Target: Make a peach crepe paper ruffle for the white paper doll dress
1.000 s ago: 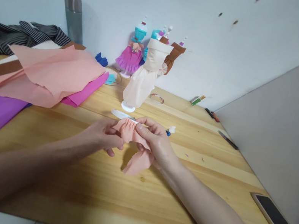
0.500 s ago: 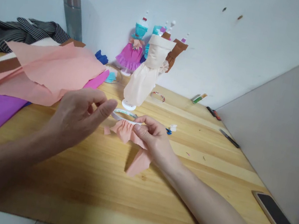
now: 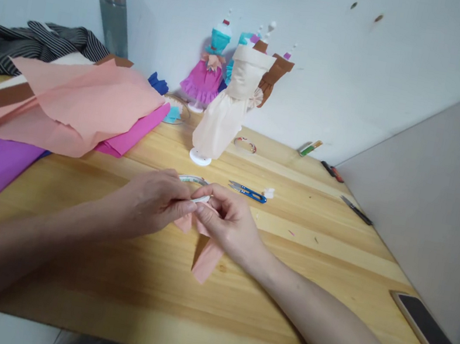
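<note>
A peach crepe paper strip point(image 3: 208, 260) is pinched between the thumb and fingers of my right hand point(image 3: 228, 216), its long end hanging over the table. My left hand point(image 3: 154, 200) is closed on the same strip, thumb tip meeting the right thumb. Between both hands runs the white edge of a roll of tape point(image 3: 192, 179), with printing on its inner ring. The fingers cover most of the gathered part of the paper. Just beyond my right hand lie blue thread snips point(image 3: 248, 192).
Behind the hands stands a small dress form in a cream paper dress point(image 3: 218, 125), with other dressed forms near the wall. Crepe paper sheets point(image 3: 77, 103) are piled at left by a bottle point(image 3: 114, 15). A phone point(image 3: 427, 337) and a pen-like tool point(image 3: 355, 210) lie at right.
My left hand has moved right and down onto the paper strip, closing on it beside my right hand. The thread snips, mostly hidden before, now show. The view has shifted slightly.
</note>
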### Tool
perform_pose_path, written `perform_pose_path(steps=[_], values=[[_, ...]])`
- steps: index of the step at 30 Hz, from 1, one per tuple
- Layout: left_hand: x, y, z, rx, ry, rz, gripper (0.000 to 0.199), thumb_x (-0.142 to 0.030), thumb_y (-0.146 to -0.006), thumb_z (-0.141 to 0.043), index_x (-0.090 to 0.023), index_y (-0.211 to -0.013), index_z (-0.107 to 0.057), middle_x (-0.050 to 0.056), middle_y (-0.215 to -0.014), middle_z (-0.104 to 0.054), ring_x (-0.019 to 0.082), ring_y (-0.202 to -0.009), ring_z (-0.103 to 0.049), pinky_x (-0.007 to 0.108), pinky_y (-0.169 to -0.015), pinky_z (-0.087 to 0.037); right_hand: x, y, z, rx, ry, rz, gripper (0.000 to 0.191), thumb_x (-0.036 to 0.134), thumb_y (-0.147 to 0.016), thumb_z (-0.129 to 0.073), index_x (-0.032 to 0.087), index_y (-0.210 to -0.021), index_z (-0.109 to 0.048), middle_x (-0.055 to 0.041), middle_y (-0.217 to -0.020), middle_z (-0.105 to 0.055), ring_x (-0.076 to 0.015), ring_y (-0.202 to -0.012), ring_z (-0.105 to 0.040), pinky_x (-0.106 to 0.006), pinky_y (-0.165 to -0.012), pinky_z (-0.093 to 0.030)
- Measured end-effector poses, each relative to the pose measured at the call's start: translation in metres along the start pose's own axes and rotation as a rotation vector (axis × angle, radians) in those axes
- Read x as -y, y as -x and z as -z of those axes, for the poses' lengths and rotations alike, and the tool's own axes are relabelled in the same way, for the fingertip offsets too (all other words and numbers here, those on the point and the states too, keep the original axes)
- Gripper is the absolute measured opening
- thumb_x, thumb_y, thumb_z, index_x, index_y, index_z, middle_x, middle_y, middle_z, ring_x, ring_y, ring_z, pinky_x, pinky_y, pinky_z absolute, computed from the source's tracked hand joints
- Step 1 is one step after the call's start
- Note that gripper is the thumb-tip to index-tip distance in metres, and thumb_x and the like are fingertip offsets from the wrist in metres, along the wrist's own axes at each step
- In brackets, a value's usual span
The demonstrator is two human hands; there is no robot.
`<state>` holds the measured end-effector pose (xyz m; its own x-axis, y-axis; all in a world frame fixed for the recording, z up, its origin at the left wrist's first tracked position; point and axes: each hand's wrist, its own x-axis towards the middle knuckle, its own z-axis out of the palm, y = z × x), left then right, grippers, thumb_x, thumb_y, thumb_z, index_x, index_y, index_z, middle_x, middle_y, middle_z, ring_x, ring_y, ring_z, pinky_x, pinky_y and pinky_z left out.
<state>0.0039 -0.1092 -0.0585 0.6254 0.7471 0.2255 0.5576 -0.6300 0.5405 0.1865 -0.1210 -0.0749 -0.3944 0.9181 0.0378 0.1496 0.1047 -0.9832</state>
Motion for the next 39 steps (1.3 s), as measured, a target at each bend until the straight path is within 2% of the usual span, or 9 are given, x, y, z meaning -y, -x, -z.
perform_pose_path(steps=[3,8,12,14,17,21,26,30,39], values=[[-0.001,0.000,0.001,0.017,0.036,0.028,0.037,-0.029,-0.090,-0.044,-0.015,-0.065,-0.068,0.002,-0.059,-0.061,0.013,-0.059,-0.051,0.024,-0.058,-0.033,-0.001,0.001,0.002,0.007,0.109,0.014,0.021,0.032,-0.082,-0.057,0.016,-0.095,-0.058,0.0083,-0.051,-0.039,-0.0071,-0.045,-0.033,-0.022,-0.045,-0.024],[0.003,-0.001,0.002,0.015,0.170,0.041,0.037,-0.027,-0.090,-0.045,-0.016,-0.064,-0.070,0.000,-0.060,-0.066,0.010,-0.055,-0.054,0.021,-0.054,-0.034,0.003,0.002,0.007,0.027,0.205,0.036,0.045,0.036,-0.082,-0.057,0.013,-0.121,-0.052,0.0084,-0.053,-0.039,-0.0080,-0.047,-0.035,-0.022,-0.047,-0.027],[0.007,-0.002,0.005,0.020,0.228,0.116,0.036,-0.031,-0.089,-0.047,-0.017,-0.066,-0.071,-0.001,-0.061,-0.068,0.010,-0.056,-0.057,0.021,-0.054,-0.036,0.014,0.006,0.011,0.059,0.201,0.008,0.050,0.044,-0.087,-0.052,0.015,-0.127,-0.048,0.0078,-0.055,-0.037,-0.0079,-0.046,-0.031,-0.022,-0.044,-0.023],[0.007,-0.003,0.007,0.026,0.242,0.137,0.036,-0.030,-0.089,-0.046,-0.017,-0.066,-0.071,-0.001,-0.063,-0.069,0.011,-0.058,-0.058,0.021,-0.055,-0.038,0.020,0.008,0.013,0.031,0.226,0.001,0.047,0.045,-0.088,-0.050,0.016,-0.125,-0.049,0.0074,-0.055,-0.037,-0.0080,-0.045,-0.030,-0.022,-0.043,-0.021],[0.009,-0.004,0.008,-0.029,0.171,0.165,0.035,-0.030,-0.087,-0.047,-0.015,-0.062,-0.067,0.000,-0.058,-0.066,0.010,-0.053,-0.055,0.021,-0.051,-0.034,0.027,0.010,0.016,-0.025,0.309,0.039,0.040,0.043,-0.089,-0.050,0.015,-0.118,-0.051,0.0074,-0.054,-0.038,-0.0079,-0.046,-0.030,-0.022,-0.044,-0.022],[0.013,-0.005,0.006,-0.037,0.163,0.170,0.034,-0.032,-0.086,-0.048,-0.015,-0.064,-0.067,0.000,-0.060,-0.067,0.011,-0.056,-0.056,0.021,-0.053,-0.036,0.025,0.009,0.019,-0.071,0.453,0.108,0.026,0.039,-0.087,-0.053,0.016,-0.099,-0.055,0.0071,-0.053,-0.041,-0.0077,-0.047,-0.033,-0.022,-0.046,-0.025],[0.014,-0.004,0.004,-0.069,0.152,0.087,0.034,-0.031,-0.086,-0.049,-0.017,-0.064,-0.070,0.000,-0.062,-0.067,0.011,-0.058,-0.057,0.022,-0.055,-0.037,0.019,0.005,0.022,-0.074,0.563,0.120,0.013,0.029,-0.081,-0.059,0.016,-0.082,-0.056,0.0021,-0.063,-0.054,-0.0088,-0.054,-0.042,-0.022,-0.050,-0.030],[0.011,-0.003,0.006,-0.074,0.137,0.011,0.033,-0.027,-0.088,-0.048,-0.020,-0.066,-0.072,-0.002,-0.065,-0.068,0.010,-0.063,-0.059,0.021,-0.061,-0.039,0.021,0.004,0.022,-0.089,0.616,0.132,0.002,0.017,-0.076,-0.057,0.016,-0.074,-0.057,0.0029,-0.061,-0.052,-0.0084,-0.053,-0.042,-0.022,-0.051,-0.032],[0.008,-0.004,0.005,-0.045,0.116,-0.032,0.037,-0.029,-0.091,-0.046,-0.021,-0.066,-0.073,-0.002,-0.065,-0.070,0.010,-0.063,-0.060,0.021,-0.062,-0.039,0.019,0.003,0.016,-0.120,0.539,0.125,0.018,0.029,-0.077,-0.060,0.016,-0.065,-0.054,0.0021,-0.057,-0.049,-0.0089,-0.051,-0.041,-0.023,-0.048,-0.030]])
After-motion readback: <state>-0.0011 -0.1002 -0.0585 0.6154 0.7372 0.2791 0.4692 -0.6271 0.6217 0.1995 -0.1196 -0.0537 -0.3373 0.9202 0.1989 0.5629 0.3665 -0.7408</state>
